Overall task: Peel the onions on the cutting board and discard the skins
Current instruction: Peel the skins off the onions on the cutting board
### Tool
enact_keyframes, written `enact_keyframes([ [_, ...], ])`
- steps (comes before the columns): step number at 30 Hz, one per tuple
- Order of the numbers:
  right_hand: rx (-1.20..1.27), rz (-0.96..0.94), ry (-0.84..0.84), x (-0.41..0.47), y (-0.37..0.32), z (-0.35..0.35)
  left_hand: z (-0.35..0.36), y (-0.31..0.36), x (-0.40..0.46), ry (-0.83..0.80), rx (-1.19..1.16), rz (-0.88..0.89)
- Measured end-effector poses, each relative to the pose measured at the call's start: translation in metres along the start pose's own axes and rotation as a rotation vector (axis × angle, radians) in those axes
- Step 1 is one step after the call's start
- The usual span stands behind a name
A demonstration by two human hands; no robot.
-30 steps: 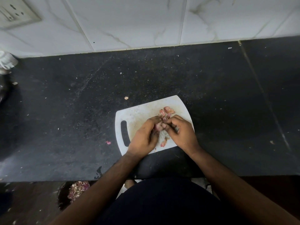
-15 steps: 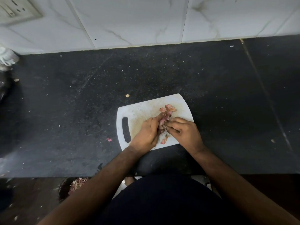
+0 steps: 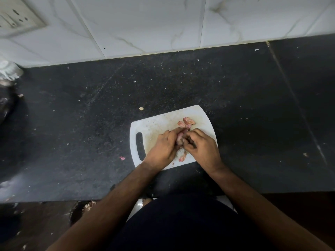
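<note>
Left hand (image 3: pixel 163 149) and right hand (image 3: pixel 201 147) both pinch a small onion (image 3: pixel 180 139) above the white cutting board's (image 3: pixel 155 124) middle; loose pink skins (image 3: pixel 187 121) near its far edge

A dark, speckled stone surface (image 3: pixel 235 109) runs up to a wall of white marble-veined tiles (image 3: pixel 145 24). A switch-and-socket plate (image 3: pixel 16 19) sits on the wall at upper left. Pale crumbs dot the surface, and a crumpled whitish object (image 3: pixel 10 70), too blurred to identify, lies at its far left edge.
</note>
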State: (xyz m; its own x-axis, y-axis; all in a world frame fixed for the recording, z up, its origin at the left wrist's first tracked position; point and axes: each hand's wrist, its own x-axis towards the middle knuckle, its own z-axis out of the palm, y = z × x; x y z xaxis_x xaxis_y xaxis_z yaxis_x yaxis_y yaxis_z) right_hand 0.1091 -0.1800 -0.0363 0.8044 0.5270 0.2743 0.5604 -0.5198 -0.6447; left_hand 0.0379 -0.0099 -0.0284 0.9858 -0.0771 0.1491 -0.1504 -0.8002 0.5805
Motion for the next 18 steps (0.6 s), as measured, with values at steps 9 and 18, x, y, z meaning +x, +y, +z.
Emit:
enact_keyframes([
  [9,0.090,0.191,0.033,-0.005,-0.008,0.011,0.005,0.013,0.001,0.083,-0.076,-0.002],
  [18,0.136,0.301,0.076,0.007,0.002,0.005,0.010,0.005,-0.008,0.130,-0.208,-0.162],
])
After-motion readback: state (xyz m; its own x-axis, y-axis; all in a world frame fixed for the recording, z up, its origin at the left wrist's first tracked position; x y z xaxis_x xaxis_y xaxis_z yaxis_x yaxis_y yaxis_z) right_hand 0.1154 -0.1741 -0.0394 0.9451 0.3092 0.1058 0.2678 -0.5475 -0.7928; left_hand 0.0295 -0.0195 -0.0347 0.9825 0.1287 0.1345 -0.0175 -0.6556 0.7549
